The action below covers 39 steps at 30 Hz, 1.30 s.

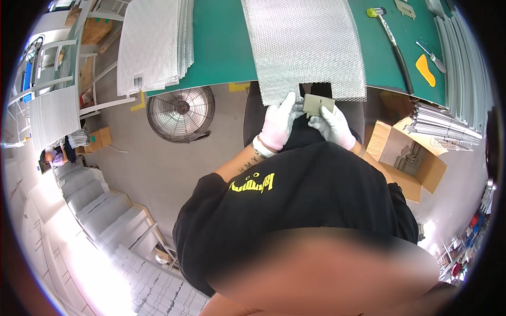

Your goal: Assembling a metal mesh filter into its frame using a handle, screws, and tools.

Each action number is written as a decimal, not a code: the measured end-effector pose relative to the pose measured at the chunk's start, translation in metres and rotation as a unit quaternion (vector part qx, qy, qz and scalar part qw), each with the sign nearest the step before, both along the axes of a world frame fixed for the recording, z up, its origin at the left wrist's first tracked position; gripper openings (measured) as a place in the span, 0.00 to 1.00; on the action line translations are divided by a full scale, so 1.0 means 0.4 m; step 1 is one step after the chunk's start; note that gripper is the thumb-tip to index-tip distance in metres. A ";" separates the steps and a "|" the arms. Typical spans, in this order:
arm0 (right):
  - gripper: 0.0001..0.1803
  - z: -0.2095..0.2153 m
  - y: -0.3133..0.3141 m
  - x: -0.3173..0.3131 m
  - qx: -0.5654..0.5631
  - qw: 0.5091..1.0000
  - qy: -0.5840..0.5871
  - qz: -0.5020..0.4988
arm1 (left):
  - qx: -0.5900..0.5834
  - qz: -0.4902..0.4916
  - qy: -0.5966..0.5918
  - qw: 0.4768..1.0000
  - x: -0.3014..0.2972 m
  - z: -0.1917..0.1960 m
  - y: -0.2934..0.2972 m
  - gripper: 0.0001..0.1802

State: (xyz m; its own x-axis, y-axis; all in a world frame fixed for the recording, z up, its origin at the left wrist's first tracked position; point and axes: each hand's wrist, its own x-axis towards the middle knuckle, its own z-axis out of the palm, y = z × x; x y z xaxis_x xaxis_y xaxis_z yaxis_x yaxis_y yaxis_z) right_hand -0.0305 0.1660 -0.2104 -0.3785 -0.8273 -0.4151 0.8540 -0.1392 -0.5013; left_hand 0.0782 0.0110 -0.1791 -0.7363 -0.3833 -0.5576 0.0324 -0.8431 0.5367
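Note:
A silvery expanded-metal mesh sheet [304,47] lies on the green table and overhangs its near edge, with a rectangular notch cut in that end. My left hand [280,125], in a white glove, is closed at the mesh left of the notch, its thumb over the sheet. Its fingertips come close to a small beige plate [318,104], and I cannot tell whether they touch it. That plate sits at the notch, with a narrow slot in its face. My gloved right hand [334,127] grips it from the lower right between thumb and fingers.
Stacked mesh sheets [154,45] lie at the table's left. On its right are a hammer [392,45], a screwdriver [433,58], a yellow tool [425,70] and metal strips [464,68]. A floor fan [181,113] stands left, an open cardboard box [405,155] right.

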 end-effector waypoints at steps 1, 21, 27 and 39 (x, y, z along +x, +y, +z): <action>0.22 0.027 -0.018 -0.009 0.014 0.999 0.028 0.009 | -0.030 0.009 0.010 0.999 -0.001 0.002 0.001 0.19; 0.17 0.040 -0.041 -0.015 0.217 0.936 0.241 -0.136 | -0.209 -0.159 -0.094 0.960 0.001 -0.023 -0.019 0.20; 0.17 0.069 -0.035 -0.020 0.227 0.940 0.238 -0.092 | -0.182 -0.157 -0.050 0.969 0.009 -0.038 -0.025 0.19; 0.21 0.305 0.049 -0.195 0.073 0.809 0.398 0.425 | -0.158 -0.154 -0.034 0.975 0.010 -0.048 -0.043 0.20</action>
State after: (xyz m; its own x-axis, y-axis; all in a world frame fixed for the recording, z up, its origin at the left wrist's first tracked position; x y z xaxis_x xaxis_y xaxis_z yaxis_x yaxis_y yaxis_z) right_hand -0.1085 0.1855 -0.0883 0.1069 -0.8933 -0.4365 0.0074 0.4398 -0.8981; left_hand 0.0822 -0.0062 -0.1983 -0.8085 -0.3107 -0.4998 -0.2408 -0.6003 0.7626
